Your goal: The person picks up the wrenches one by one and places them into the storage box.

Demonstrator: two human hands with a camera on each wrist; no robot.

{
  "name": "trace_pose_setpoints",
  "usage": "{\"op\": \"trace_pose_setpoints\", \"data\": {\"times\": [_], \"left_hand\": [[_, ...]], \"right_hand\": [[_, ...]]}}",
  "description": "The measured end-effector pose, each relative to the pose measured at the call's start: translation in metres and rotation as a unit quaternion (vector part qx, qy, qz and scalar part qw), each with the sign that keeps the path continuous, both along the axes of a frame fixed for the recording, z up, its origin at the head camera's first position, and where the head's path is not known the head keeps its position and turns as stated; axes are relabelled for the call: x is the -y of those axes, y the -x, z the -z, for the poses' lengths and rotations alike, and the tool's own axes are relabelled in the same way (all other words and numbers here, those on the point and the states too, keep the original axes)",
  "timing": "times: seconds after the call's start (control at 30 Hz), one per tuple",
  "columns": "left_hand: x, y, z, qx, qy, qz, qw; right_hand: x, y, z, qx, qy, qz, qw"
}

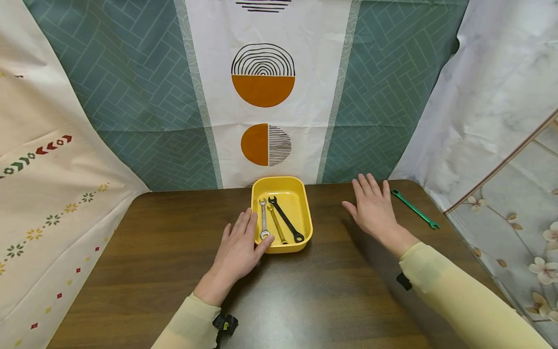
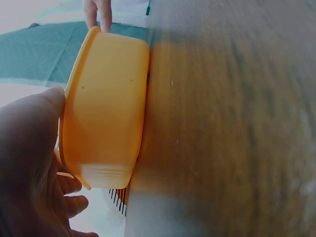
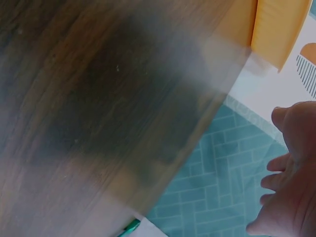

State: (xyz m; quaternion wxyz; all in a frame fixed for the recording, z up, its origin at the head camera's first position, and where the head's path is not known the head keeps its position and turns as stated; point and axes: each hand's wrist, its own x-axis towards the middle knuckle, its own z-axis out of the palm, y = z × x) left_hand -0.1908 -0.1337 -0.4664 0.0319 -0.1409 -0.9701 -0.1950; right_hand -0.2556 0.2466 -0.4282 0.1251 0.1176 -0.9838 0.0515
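A yellow tray point(image 1: 307, 208) stands at the back middle of the table. Inside it lie a silver wrench point(image 1: 263, 218), a gold-coloured wrench point(image 1: 277, 224) and a longer black wrench point(image 1: 285, 219). My left hand point(image 1: 237, 247) is at the tray's left side, fingers extended along the rim and thumb at the near left corner. In the left wrist view, the thumb tip meets the rim of the tray point(image 2: 106, 103). Palm down, my right hand point(image 1: 373, 209) hovers over the table with fingers straight and nothing held. Just right of it lies a green wrench point(image 1: 415, 209).
The brown wooden table point(image 1: 174, 271) reaches back to a patterned curtain point(image 1: 270, 111). Cloth hangs at the left point(image 1: 65, 194) and right point(image 1: 492, 145) sides. The right hand casts a shadow on the wood.
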Motion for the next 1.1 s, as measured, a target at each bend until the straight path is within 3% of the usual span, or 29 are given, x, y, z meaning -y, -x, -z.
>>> {"op": "trace_pose_setpoints", "data": {"times": [0.6, 1.1], "left_hand": [[-0.001, 0.000, -0.001, 0.002, -0.004, -0.001, 1.0000], [-0.001, -0.001, 0.001, -0.023, -0.004, 0.001, 0.9997]], "right_hand": [[-0.015, 0.005, 0.002, 0.018, -0.003, 0.022, 0.9996], [-0.031, 0.005, 0.004, 0.011, -0.006, 0.028, 0.9995]]}}
